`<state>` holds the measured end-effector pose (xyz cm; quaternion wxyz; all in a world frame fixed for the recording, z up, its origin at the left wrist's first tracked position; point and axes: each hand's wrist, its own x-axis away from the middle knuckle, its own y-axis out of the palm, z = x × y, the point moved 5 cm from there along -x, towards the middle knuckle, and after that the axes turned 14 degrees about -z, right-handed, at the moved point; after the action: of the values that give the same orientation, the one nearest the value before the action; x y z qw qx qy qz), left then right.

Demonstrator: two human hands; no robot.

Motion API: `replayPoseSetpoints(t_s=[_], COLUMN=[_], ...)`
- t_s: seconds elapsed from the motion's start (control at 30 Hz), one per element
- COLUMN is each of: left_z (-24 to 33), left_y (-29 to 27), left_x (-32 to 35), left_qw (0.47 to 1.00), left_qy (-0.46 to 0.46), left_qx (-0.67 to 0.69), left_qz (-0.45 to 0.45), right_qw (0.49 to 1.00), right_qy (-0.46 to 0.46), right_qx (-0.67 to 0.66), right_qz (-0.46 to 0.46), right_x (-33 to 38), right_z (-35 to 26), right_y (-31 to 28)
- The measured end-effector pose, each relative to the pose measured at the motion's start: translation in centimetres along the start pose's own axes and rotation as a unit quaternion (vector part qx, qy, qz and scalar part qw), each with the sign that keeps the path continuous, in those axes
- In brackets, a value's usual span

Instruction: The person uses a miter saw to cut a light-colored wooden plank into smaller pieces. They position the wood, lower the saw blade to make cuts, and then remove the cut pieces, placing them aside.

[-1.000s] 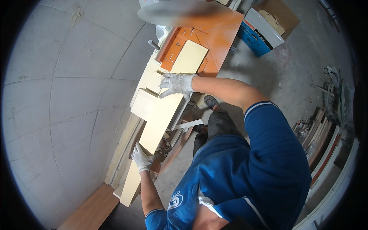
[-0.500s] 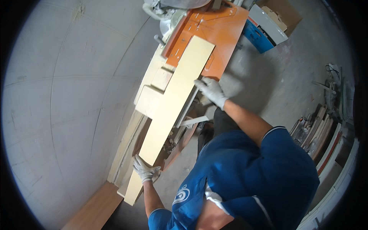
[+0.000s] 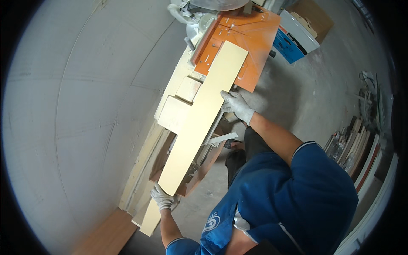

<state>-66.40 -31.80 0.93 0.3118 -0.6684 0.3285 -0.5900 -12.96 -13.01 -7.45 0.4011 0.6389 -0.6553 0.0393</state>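
A long cream-coloured board [image 3: 204, 119] lies lengthwise over a stack of pale boards, its far end resting on an orange saw table [image 3: 259, 34]. My left hand [image 3: 162, 197], in a white work glove, grips the board's near end. My right hand [image 3: 236, 105], also gloved, holds the board's right edge about midway along. A round saw blade [image 3: 219, 4] sits at the far end of the orange table.
Shorter cream offcuts [image 3: 176, 110] lie stacked to the left of the long board. A brown wooden plank [image 3: 106, 236] lies at the lower left. A blue and white box [image 3: 293, 36] stands right of the saw table. Panels [image 3: 361, 148] lean at the right.
The long board has slid forward onto the orange table. My right hand moved from the board's top face to its right edge. My left hand stays on the near end.
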Motion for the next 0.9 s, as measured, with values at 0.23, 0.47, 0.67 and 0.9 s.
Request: replayPoseSetpoints(t_s=[0.23, 0.47, 0.67, 0.9], left_z=[5.2, 13.8, 17.8, 21.9], left_y=[-3.7, -8.4, -10.1, -10.1], left_x=[1.3, 0.9, -1.5, -4.9], left_qw=[0.999, 0.999, 0.999, 0.999], left_qy=[0.017, 0.018, -0.019, -0.038], left_qx=[-0.037, -0.029, -0.047, -0.001], left_qz=[-0.036, 0.024, 0.006, -0.005], right_qw=[0.995, 0.967, 0.951, 0.949], right_qy=[-0.05, -0.113, -0.104, -0.141], right_qx=[0.071, 0.164, 0.251, 0.24], right_qz=[0.049, 0.161, 0.146, 0.146], right_x=[0.7, -0.6, -2.4, -2.4], right_z=[-5.8, -13.3, -16.1, -18.6], right_y=[-2.0, -7.8, -11.3, -13.6])
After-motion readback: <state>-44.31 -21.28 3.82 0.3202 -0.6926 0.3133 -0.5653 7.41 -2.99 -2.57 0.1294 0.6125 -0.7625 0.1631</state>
